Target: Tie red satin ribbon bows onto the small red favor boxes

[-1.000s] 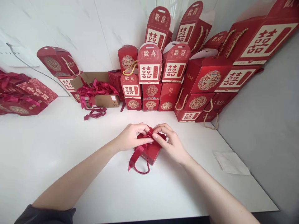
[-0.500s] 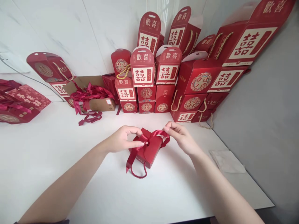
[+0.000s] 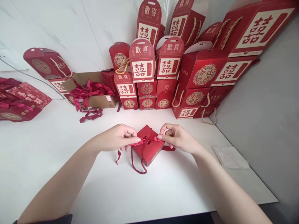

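1. Nearest to me, at the lower left, I see the edge of a dark sleeve.
2. A red cord loops from the near side of the box onto the tabletop.
3. The box sits on the tabletop between my two hands, one corner turned toward me.
4. With the left hand I pinch one side of the ribbon between thumb and fingers; a loose end hangs below that hand.
5. With the right hand I pinch the ribbon's other side, so it runs across the box's top.
6. Off to my right lies a flat white sheet.
7. Farther out, loose strips lie before an open carton heaped with more red ribbon.
8. Left of the carton I see red packages; to its right, stacked cartons with rope handles on some.
9. Behind everything stands a pale, veined wall.
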Tool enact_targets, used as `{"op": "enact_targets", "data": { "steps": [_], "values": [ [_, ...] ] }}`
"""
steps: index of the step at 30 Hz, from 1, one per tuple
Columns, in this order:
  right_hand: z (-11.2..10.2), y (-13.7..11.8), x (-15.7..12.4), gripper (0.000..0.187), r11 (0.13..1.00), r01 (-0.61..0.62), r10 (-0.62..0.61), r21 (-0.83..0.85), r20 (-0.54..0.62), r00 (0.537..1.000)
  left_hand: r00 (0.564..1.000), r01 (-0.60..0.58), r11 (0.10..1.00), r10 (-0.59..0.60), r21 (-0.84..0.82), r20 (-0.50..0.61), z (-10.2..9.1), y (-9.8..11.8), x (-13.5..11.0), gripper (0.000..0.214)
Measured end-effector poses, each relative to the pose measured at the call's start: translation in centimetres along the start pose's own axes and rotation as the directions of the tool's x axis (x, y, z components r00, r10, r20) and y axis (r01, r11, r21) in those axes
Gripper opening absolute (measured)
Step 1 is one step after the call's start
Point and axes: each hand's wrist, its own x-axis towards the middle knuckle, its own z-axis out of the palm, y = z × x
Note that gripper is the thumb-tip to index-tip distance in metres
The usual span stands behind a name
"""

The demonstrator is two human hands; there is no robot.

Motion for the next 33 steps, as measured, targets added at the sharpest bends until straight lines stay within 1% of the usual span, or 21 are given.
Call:
{"op": "enact_targets", "data": {
  "steps": [2, 5, 8, 10, 13, 15, 17, 20, 22, 23, 25, 28, 30, 32, 33],
  "values": [
    [-0.5, -0.1, -0.2, 0.030, 0.999, 0.028, -0.029, 0.025, 0.036, 0.999, 1.000, 0.013, 0.999, -0.014, -0.036, -0.012, -0.1, -0.1, 0.2, 0.038],
    [-1.2, -0.3, -0.4, 0.034, 0.999, 0.046, -0.046, 0.010, 0.054, 0.997, 1.000, 0.018, 0.999, -0.017, -0.036, 0.010, -0.7, -0.5, 0.4, 0.039],
    [-1.6, -0.3, -0.5, 0.033, 1.000, 0.009, -0.008, -0.028, 0.039, 0.999, 0.998, -0.054, 0.996, 0.052, 0.072, 0.031, -1.5, -0.8, 0.4, 0.035],
    [-1.7, -0.1, -0.4, 0.032, 0.999, -0.029, 0.030, -0.034, 0.052, 0.998, 0.993, -0.099, 0.985, 0.088, 0.140, 0.083, -2.2, -0.9, 0.2, 0.028],
    [-1.6, 0.2, -0.2, 0.032, 0.999, -0.039, 0.041, -0.023, 0.071, 0.997, 0.977, -0.168, 0.972, 0.143, 0.162, 0.158, -3.1, -1.0, -0.2, 0.020],
    [-1.4, 0.3, -0.1, 0.032, 0.999, -0.033, 0.035, -0.021, 0.069, 0.997, 0.958, -0.251, 0.962, 0.231, 0.108, 0.172, -3.2, -1.0, -0.1, 0.017],
    [-1.3, 0.3, -0.1, 0.031, 0.999, -0.023, 0.024, -0.026, 0.077, 0.997, 0.925, -0.349, 0.937, 0.347, -0.011, 0.153, -2.7, -1.1, 0.5, 0.016],
    [-1.1, 0.4, 0.0, 0.028, 0.999, 0.006, -0.002, -0.039, 0.088, 0.996, 0.860, -0.474, 0.852, 0.502, -0.224, 0.090, -1.1, -1.5, 2.0, 0.020],
    [-1.1, 0.5, 0.2, 0.028, 0.999, 0.013, -0.010, -0.040, 0.074, 0.997, 0.831, -0.507, 0.792, 0.554, -0.341, 0.050, -0.1, -1.8, 2.9, 0.022],
    [-1.1, 0.5, 0.2, 0.029, 0.999, 0.008, -0.005, -0.040, 0.064, 0.998, 0.831, -0.506, 0.773, 0.556, -0.383, 0.025, 0.3, -1.9, 3.3, 0.022],
    [-1.2, 0.5, 0.2, 0.031, 0.999, -0.018, 0.020, -0.042, 0.048, 0.999, 0.852, -0.480, 0.768, 0.524, -0.423, -0.016, 0.7, -2.3, 3.8, 0.022],
    [-1.3, 0.3, 0.2, 0.036, 0.996, -0.080, 0.082, -0.038, 0.071, 0.994, 0.891, -0.438, 0.814, 0.451, -0.382, -0.059, 0.8, -2.8, 4.2, 0.020],
    [-1.3, 0.2, 0.1, 0.037, 0.994, -0.109, 0.111, -0.022, 0.107, 0.988, 0.906, -0.419, 0.848, 0.414, -0.325, -0.088, 0.8, -3.1, 4.4, 0.017],
    [-1.3, 0.2, 0.1, 0.038, 0.992, -0.125, 0.124, 0.000, 0.140, 0.982, 0.918, -0.393, 0.866, 0.389, -0.309, -0.079, 0.7, -3.1, 4.4, 0.016],
    [-1.4, 0.3, 0.1, 0.038, 0.992, -0.128, 0.124, 0.014, 0.152, 0.981, 0.924, -0.372, 0.870, 0.379, -0.322, -0.046, 0.6, -3.0, 4.3, 0.017]
  ]
}}
